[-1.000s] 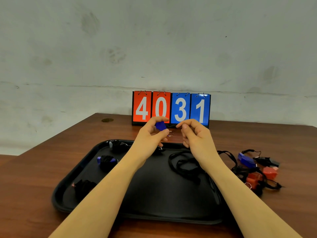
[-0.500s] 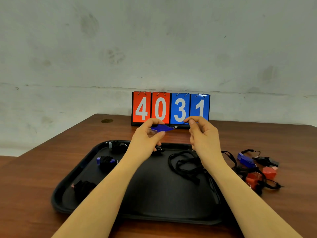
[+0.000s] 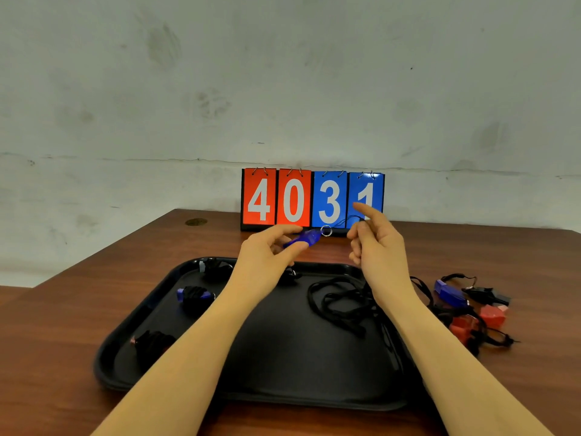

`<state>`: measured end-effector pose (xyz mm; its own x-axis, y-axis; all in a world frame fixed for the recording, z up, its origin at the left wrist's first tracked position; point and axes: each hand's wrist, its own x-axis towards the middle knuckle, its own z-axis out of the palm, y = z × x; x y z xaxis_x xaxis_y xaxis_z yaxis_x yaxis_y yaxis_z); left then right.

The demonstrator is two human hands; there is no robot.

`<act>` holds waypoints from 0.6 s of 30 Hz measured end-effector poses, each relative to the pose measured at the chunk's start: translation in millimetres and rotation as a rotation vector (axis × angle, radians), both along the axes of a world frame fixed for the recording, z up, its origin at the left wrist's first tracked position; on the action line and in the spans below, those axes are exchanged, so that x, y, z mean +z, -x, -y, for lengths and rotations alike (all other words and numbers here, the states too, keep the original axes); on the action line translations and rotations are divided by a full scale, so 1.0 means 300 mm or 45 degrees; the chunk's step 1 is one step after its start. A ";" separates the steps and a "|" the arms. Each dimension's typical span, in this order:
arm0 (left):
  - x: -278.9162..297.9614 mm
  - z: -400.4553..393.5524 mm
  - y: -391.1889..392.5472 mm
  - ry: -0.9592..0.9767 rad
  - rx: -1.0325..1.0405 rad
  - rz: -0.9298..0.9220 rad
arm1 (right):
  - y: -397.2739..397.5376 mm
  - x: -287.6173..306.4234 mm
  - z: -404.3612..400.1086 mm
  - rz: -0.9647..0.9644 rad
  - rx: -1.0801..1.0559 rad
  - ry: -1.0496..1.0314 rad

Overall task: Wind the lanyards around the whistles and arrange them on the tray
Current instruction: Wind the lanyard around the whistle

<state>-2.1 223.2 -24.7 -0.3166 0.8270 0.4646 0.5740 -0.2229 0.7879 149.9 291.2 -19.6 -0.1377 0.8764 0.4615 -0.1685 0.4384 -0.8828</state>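
Blue whistle (image 3: 304, 239), translucent, metal ring (image 3: 326, 230) at its end, unwound.

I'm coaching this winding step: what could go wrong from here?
1. The left hand only pinches the blue whistle at its tail, so a tug on the thin cord might twist it loose.
2. The slack lanyard lying on the tray may snag while winding.

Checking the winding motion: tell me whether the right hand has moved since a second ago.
Yes. The right hand has risen and shifted rightward against the red and blue flip scoreboard; its forefinger now overlaps the blue "1" card.
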 end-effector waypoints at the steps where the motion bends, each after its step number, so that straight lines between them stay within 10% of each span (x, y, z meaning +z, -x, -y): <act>1: 0.006 0.005 -0.005 -0.031 -0.045 0.094 | -0.001 -0.001 -0.003 0.000 -0.035 -0.019; 11: 0.030 0.034 -0.008 -0.099 -0.453 0.791 | -0.024 -0.016 -0.032 -0.043 -0.225 0.007; 18: 0.036 0.035 -0.024 -0.004 -0.551 1.145 | -0.009 -0.037 -0.032 0.356 -0.372 -0.198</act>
